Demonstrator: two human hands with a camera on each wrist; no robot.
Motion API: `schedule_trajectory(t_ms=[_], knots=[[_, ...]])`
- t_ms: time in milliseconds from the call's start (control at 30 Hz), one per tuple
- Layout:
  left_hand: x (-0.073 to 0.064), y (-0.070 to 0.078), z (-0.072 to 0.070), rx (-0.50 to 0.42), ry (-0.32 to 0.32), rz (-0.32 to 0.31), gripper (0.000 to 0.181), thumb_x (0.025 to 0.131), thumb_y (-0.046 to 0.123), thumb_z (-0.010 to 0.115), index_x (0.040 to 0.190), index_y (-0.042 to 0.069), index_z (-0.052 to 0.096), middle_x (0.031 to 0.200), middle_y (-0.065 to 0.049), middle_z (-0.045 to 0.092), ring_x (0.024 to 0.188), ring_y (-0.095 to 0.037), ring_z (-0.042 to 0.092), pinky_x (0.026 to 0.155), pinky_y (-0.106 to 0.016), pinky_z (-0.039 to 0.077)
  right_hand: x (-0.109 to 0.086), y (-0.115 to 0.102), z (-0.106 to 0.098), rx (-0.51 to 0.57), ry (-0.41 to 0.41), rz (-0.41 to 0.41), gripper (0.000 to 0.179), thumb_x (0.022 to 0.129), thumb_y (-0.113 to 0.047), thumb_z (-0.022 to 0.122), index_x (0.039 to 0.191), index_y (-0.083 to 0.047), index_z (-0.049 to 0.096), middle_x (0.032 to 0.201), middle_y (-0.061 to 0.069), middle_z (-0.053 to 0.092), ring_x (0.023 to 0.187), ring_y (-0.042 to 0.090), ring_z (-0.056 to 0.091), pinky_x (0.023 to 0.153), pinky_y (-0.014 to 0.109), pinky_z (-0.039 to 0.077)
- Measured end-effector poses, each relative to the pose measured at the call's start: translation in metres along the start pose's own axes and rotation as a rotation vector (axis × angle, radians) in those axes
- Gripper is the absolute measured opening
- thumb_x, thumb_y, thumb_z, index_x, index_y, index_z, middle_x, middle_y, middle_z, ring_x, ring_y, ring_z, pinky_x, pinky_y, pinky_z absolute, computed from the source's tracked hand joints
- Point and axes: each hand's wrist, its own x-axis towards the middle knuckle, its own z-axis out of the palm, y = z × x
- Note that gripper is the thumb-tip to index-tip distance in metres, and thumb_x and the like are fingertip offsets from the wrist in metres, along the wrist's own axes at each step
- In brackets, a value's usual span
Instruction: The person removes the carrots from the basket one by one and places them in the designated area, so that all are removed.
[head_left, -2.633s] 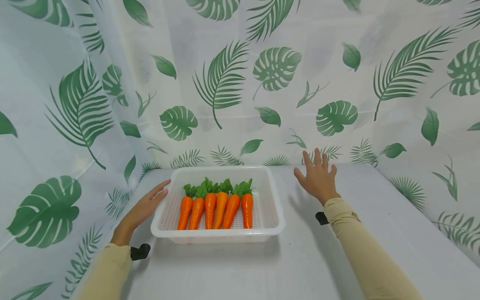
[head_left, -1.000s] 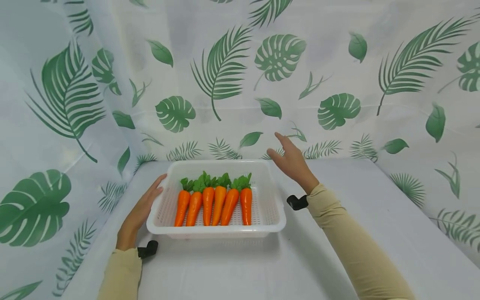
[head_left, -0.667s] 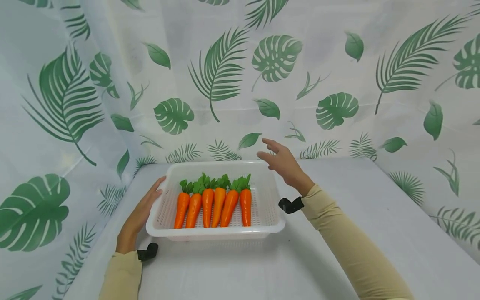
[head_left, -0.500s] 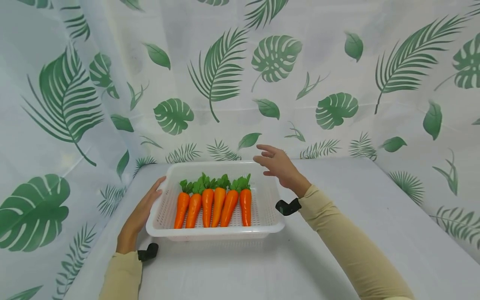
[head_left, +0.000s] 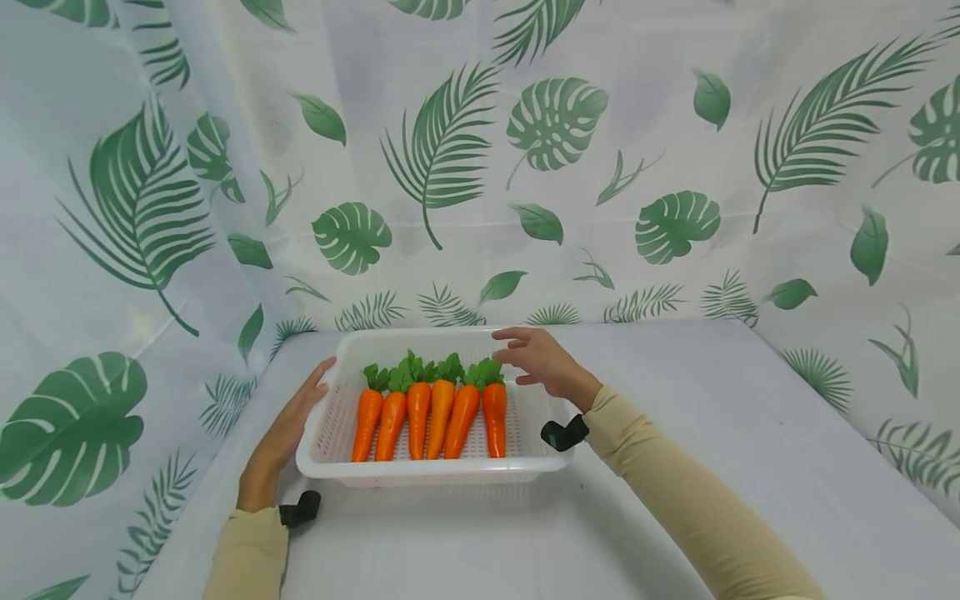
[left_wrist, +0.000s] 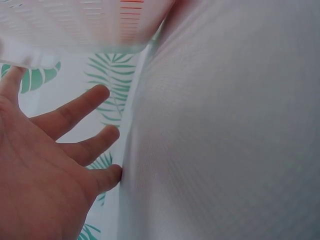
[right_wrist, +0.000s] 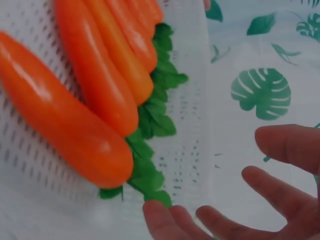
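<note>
A white perforated plastic basket (head_left: pixel 435 471) stands on the table, holding a row of several orange carrots (head_left: pixel 440 421) with green leafy tops (head_left: pixel 408 367). Along the basket's left side rests my left hand (head_left: pixel 281 433), its fingertips at the rim. The left wrist view shows that hand's fingers spread beside the basket's underside. My right hand (head_left: pixel 547 362) hovers over the basket's right end, fingers extended and slightly bent, close to the leaves of the rightmost carrot (head_left: pixel 495 421). In the right wrist view its fingertips reach near this carrot's leaves (right_wrist: pixel 150 180), with nothing between them.
A white cloth (head_left: pixel 420 550) covers the table. White curtains (head_left: pixel 465 167) with a green leaf print rise behind it and on the left. Each wrist wears a black camera, one (head_left: pixel 300 508) on the left and one (head_left: pixel 564 433) on the right.
My right hand has come from right of the basket, over its back right corner, and down above the rightmost carrot's leaves. My left hand has settled against the basket's left side.
</note>
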Motion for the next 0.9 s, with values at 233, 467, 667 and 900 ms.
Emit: schedule_trajectory(t_ms=[233, 467, 667, 900], knots=[[0.0, 0.0, 0.001, -0.009, 0.0, 0.001, 0.06, 0.118, 0.039, 0.031, 0.174, 0.021, 0.017, 0.175, -0.016, 0.023, 0.142, -0.036, 0.039, 0.102, -0.023, 0.041, 0.007, 0.007, 0.01, -0.039, -0.048, 0.044, 0.048, 0.104, -0.015, 0.066, 0.149, 0.0, 0.059, 0.152, 0.023, 0.057, 0.138, 0.051, 0.05, 0.103, 0.062, 0.051], [0.0, -0.004, 0.002, -0.039, -0.005, 0.001, 0.06, 0.118, 0.039, 0.033, 0.174, 0.02, 0.018, 0.175, -0.015, 0.022, 0.141, -0.035, 0.038, 0.101, -0.021, 0.042, 0.009, 0.017, 0.022, -0.123, -0.056, 0.085, 0.044, 0.101, -0.014, 0.07, 0.142, 0.002, 0.065, 0.141, 0.022, 0.063, 0.129, 0.046, 0.057, 0.1, 0.064, 0.052], [0.002, -0.004, 0.003, -0.027, -0.003, 0.006, 0.06, 0.118, 0.039, 0.033, 0.173, 0.02, 0.019, 0.176, -0.013, 0.02, 0.143, -0.033, 0.036, 0.104, -0.021, 0.04, 0.013, 0.026, 0.031, -0.194, -0.049, 0.112, 0.038, 0.099, -0.012, 0.072, 0.134, 0.003, 0.07, 0.141, 0.02, 0.062, 0.123, 0.042, 0.061, 0.093, 0.062, 0.057], [0.002, -0.001, 0.0, -0.017, 0.012, 0.001, 0.061, 0.118, 0.039, 0.033, 0.174, 0.02, 0.018, 0.175, -0.015, 0.022, 0.14, -0.035, 0.039, 0.101, -0.021, 0.042, 0.019, 0.026, 0.036, -0.227, -0.069, 0.119, 0.037, 0.096, -0.008, 0.074, 0.131, 0.005, 0.07, 0.129, 0.019, 0.068, 0.113, 0.036, 0.065, 0.089, 0.054, 0.06]])
